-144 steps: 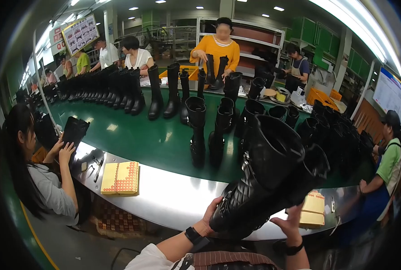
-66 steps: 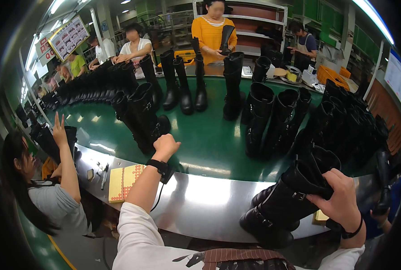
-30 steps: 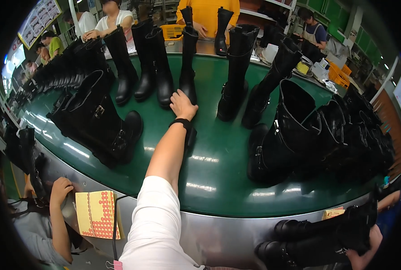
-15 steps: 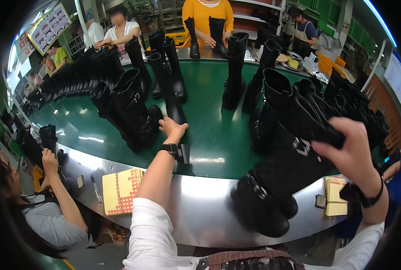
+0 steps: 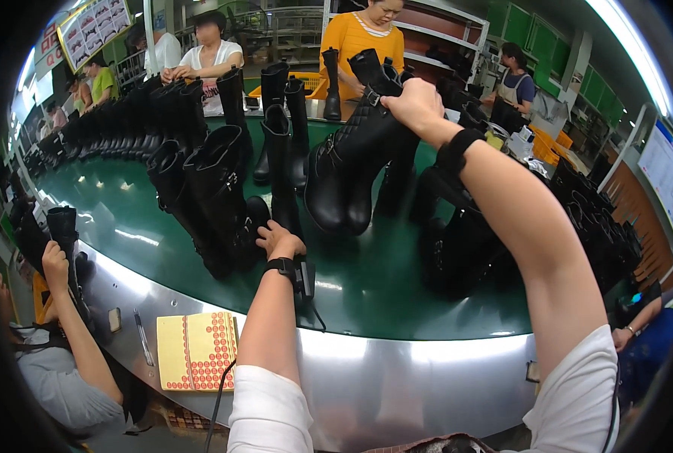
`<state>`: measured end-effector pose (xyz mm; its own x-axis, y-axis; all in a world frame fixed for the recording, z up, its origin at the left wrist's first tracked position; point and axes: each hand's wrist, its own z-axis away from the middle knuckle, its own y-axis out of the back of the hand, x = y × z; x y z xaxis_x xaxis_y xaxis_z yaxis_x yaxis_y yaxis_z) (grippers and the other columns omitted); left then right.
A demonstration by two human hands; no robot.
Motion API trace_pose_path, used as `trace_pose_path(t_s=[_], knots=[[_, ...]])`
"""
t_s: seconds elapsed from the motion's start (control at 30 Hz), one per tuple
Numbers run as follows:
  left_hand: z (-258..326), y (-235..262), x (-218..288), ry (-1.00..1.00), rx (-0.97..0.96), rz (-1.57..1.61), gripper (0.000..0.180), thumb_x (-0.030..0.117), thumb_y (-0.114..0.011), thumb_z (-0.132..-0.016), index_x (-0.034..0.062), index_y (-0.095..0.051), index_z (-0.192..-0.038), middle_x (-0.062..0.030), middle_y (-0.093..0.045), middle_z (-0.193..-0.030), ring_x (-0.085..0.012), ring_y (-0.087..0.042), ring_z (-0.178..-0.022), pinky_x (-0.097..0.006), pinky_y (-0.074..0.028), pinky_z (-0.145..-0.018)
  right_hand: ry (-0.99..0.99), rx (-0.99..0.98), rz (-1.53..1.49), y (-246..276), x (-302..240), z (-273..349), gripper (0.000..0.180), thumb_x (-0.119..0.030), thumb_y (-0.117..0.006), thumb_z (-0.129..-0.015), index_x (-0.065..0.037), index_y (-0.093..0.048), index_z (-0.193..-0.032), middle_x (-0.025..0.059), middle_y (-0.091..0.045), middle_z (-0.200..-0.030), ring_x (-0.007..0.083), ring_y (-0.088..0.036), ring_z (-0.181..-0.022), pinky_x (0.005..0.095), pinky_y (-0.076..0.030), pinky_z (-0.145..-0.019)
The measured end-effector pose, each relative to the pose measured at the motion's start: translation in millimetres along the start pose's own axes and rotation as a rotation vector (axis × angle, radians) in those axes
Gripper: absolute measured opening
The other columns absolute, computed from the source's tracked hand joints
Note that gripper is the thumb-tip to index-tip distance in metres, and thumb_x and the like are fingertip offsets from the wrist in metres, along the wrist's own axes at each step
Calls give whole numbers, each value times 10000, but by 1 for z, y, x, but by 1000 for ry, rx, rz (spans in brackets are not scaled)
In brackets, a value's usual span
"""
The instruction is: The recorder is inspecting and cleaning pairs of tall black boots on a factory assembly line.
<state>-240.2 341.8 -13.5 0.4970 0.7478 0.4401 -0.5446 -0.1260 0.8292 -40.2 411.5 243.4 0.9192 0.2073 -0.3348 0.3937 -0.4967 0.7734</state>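
Note:
My right hand [image 5: 416, 104] grips the upper shafts of a pair of black boots [image 5: 340, 177] with buckled straps and a quilted panel. The pair is held in front of me over the green table [image 5: 397, 313], toes down and toward me. My left hand [image 5: 281, 240] is low over the table, fingers apart, at the toe end of a standing black boot [image 5: 280, 162]; whether it presses on it I cannot tell. Just left of that hand stands another pair of black boots [image 5: 219, 177] with buckles.
A metal rim [image 5: 397, 377] runs along my side, bearing a yellow sticker pad [image 5: 197, 351] and a pen [image 5: 142, 337]. More boots [image 5: 461, 234] stand right, with a crowded row [image 5: 140, 117] far left. Co-workers sit or stand around the table; one in orange [image 5: 363, 45] is opposite.
My right hand has carried the boots from the near right, over the metal rim, up and away to the middle of the table. My left hand has shifted slightly. The view has tilted up.

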Motion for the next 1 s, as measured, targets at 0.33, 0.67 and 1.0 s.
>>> trace_pose_path(t_s=[0.33,0.67,1.0], knots=[[-16,0,15,84,-3,-85,970,115,-879,-584,134,-287,-1351,-97,-310,-1364,-341,-346,-1292,-417,-559,-915,143,104,282,-151,30,-24,476,-202,-581,-891,-220,-453,-1349,224,-520,-1144,370,-674,-807,444,-544,-694],[-29,1,15,50,-34,-145,1101,205,-900,-575,124,-200,-1421,-150,-322,-1411,-367,-349,-1313,-459,-480,-1006,359,-166,355,-90,30,-33,516,-120,-568,-804,-217,-552,-1310,269,-374,-1382,369,-640,-1036,425,-520,-878],[-64,-14,17,7,-20,-19,1057,165,-880,-579,54,-223,-1398,-156,-549,-1242,-287,-576,-1092,-390,-508,-937,919,-100,200,189,95,186,242,-208,-760,-731,-70,-658,-901,60,-664,-889,240,-634,-805,389,-465,-824]])
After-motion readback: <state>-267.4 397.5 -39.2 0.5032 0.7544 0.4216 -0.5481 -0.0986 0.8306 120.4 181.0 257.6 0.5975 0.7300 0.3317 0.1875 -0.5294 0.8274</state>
